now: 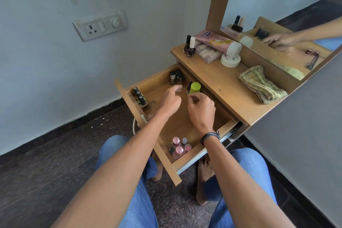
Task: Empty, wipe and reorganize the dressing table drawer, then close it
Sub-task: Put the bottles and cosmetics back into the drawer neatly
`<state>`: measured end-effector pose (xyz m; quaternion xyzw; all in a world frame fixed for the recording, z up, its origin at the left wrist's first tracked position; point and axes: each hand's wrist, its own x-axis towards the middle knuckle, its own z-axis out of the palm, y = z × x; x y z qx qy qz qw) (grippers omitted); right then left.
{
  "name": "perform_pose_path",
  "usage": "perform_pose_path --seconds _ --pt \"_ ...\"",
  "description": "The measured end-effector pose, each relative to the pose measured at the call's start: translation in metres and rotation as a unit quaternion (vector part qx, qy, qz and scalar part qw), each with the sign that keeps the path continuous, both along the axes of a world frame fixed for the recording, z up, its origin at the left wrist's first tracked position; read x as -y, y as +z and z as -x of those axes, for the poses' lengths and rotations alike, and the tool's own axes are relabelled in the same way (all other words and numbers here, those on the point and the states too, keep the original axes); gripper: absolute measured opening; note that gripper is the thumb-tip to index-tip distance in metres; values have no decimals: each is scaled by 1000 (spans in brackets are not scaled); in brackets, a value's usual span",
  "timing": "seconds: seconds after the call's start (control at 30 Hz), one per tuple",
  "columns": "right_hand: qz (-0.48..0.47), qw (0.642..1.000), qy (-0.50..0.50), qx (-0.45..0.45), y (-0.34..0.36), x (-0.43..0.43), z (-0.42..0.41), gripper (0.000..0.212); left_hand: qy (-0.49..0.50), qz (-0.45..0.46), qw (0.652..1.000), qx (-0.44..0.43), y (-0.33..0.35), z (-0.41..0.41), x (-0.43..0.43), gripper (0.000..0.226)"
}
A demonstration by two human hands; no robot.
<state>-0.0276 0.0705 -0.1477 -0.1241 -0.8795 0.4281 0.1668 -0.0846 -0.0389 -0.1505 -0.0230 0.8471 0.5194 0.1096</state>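
The wooden drawer [166,164] stands pulled out below the dressing table top [218,83]. Both hands are inside it. My right hand [201,111] grips the base of a green-capped bottle [195,88] near the back right of the drawer. My left hand [171,99] hovers beside it with fingers curled and the index finger pointing, holding nothing. Dark bottles [175,77] stand in the back corner, black-capped tubes [140,98] in the left corner, and pink nail polish bottles [179,147] in the near corner.
On the table top lie a folded green-yellow cloth [262,84], two nail polish bottles [189,46], a pink tube [216,41], a clear box [207,52] and a white tape roll [230,59]. A mirror [277,15] rises behind. My knees are under the drawer.
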Motion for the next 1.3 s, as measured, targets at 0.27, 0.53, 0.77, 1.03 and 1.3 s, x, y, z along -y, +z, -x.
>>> perform_pose_path --seconds 0.27,0.53,0.77,1.03,1.3 --pt "-40 986 24 -160 55 -21 40 14 81 -28 995 -53 4 4 3 50" --pt "64 994 17 -88 71 -52 101 6 64 -7 990 -123 4 1 1 50" --pt "6 994 34 -105 65 -47 127 27 136 -129 968 -167 20 11 6 46" --pt "-113 987 82 -79 56 -45 145 47 77 -146 975 -149 61 86 0 46" --pt "-175 979 84 -67 55 -43 158 37 -27 -67 991 -112 78 131 -14 47"
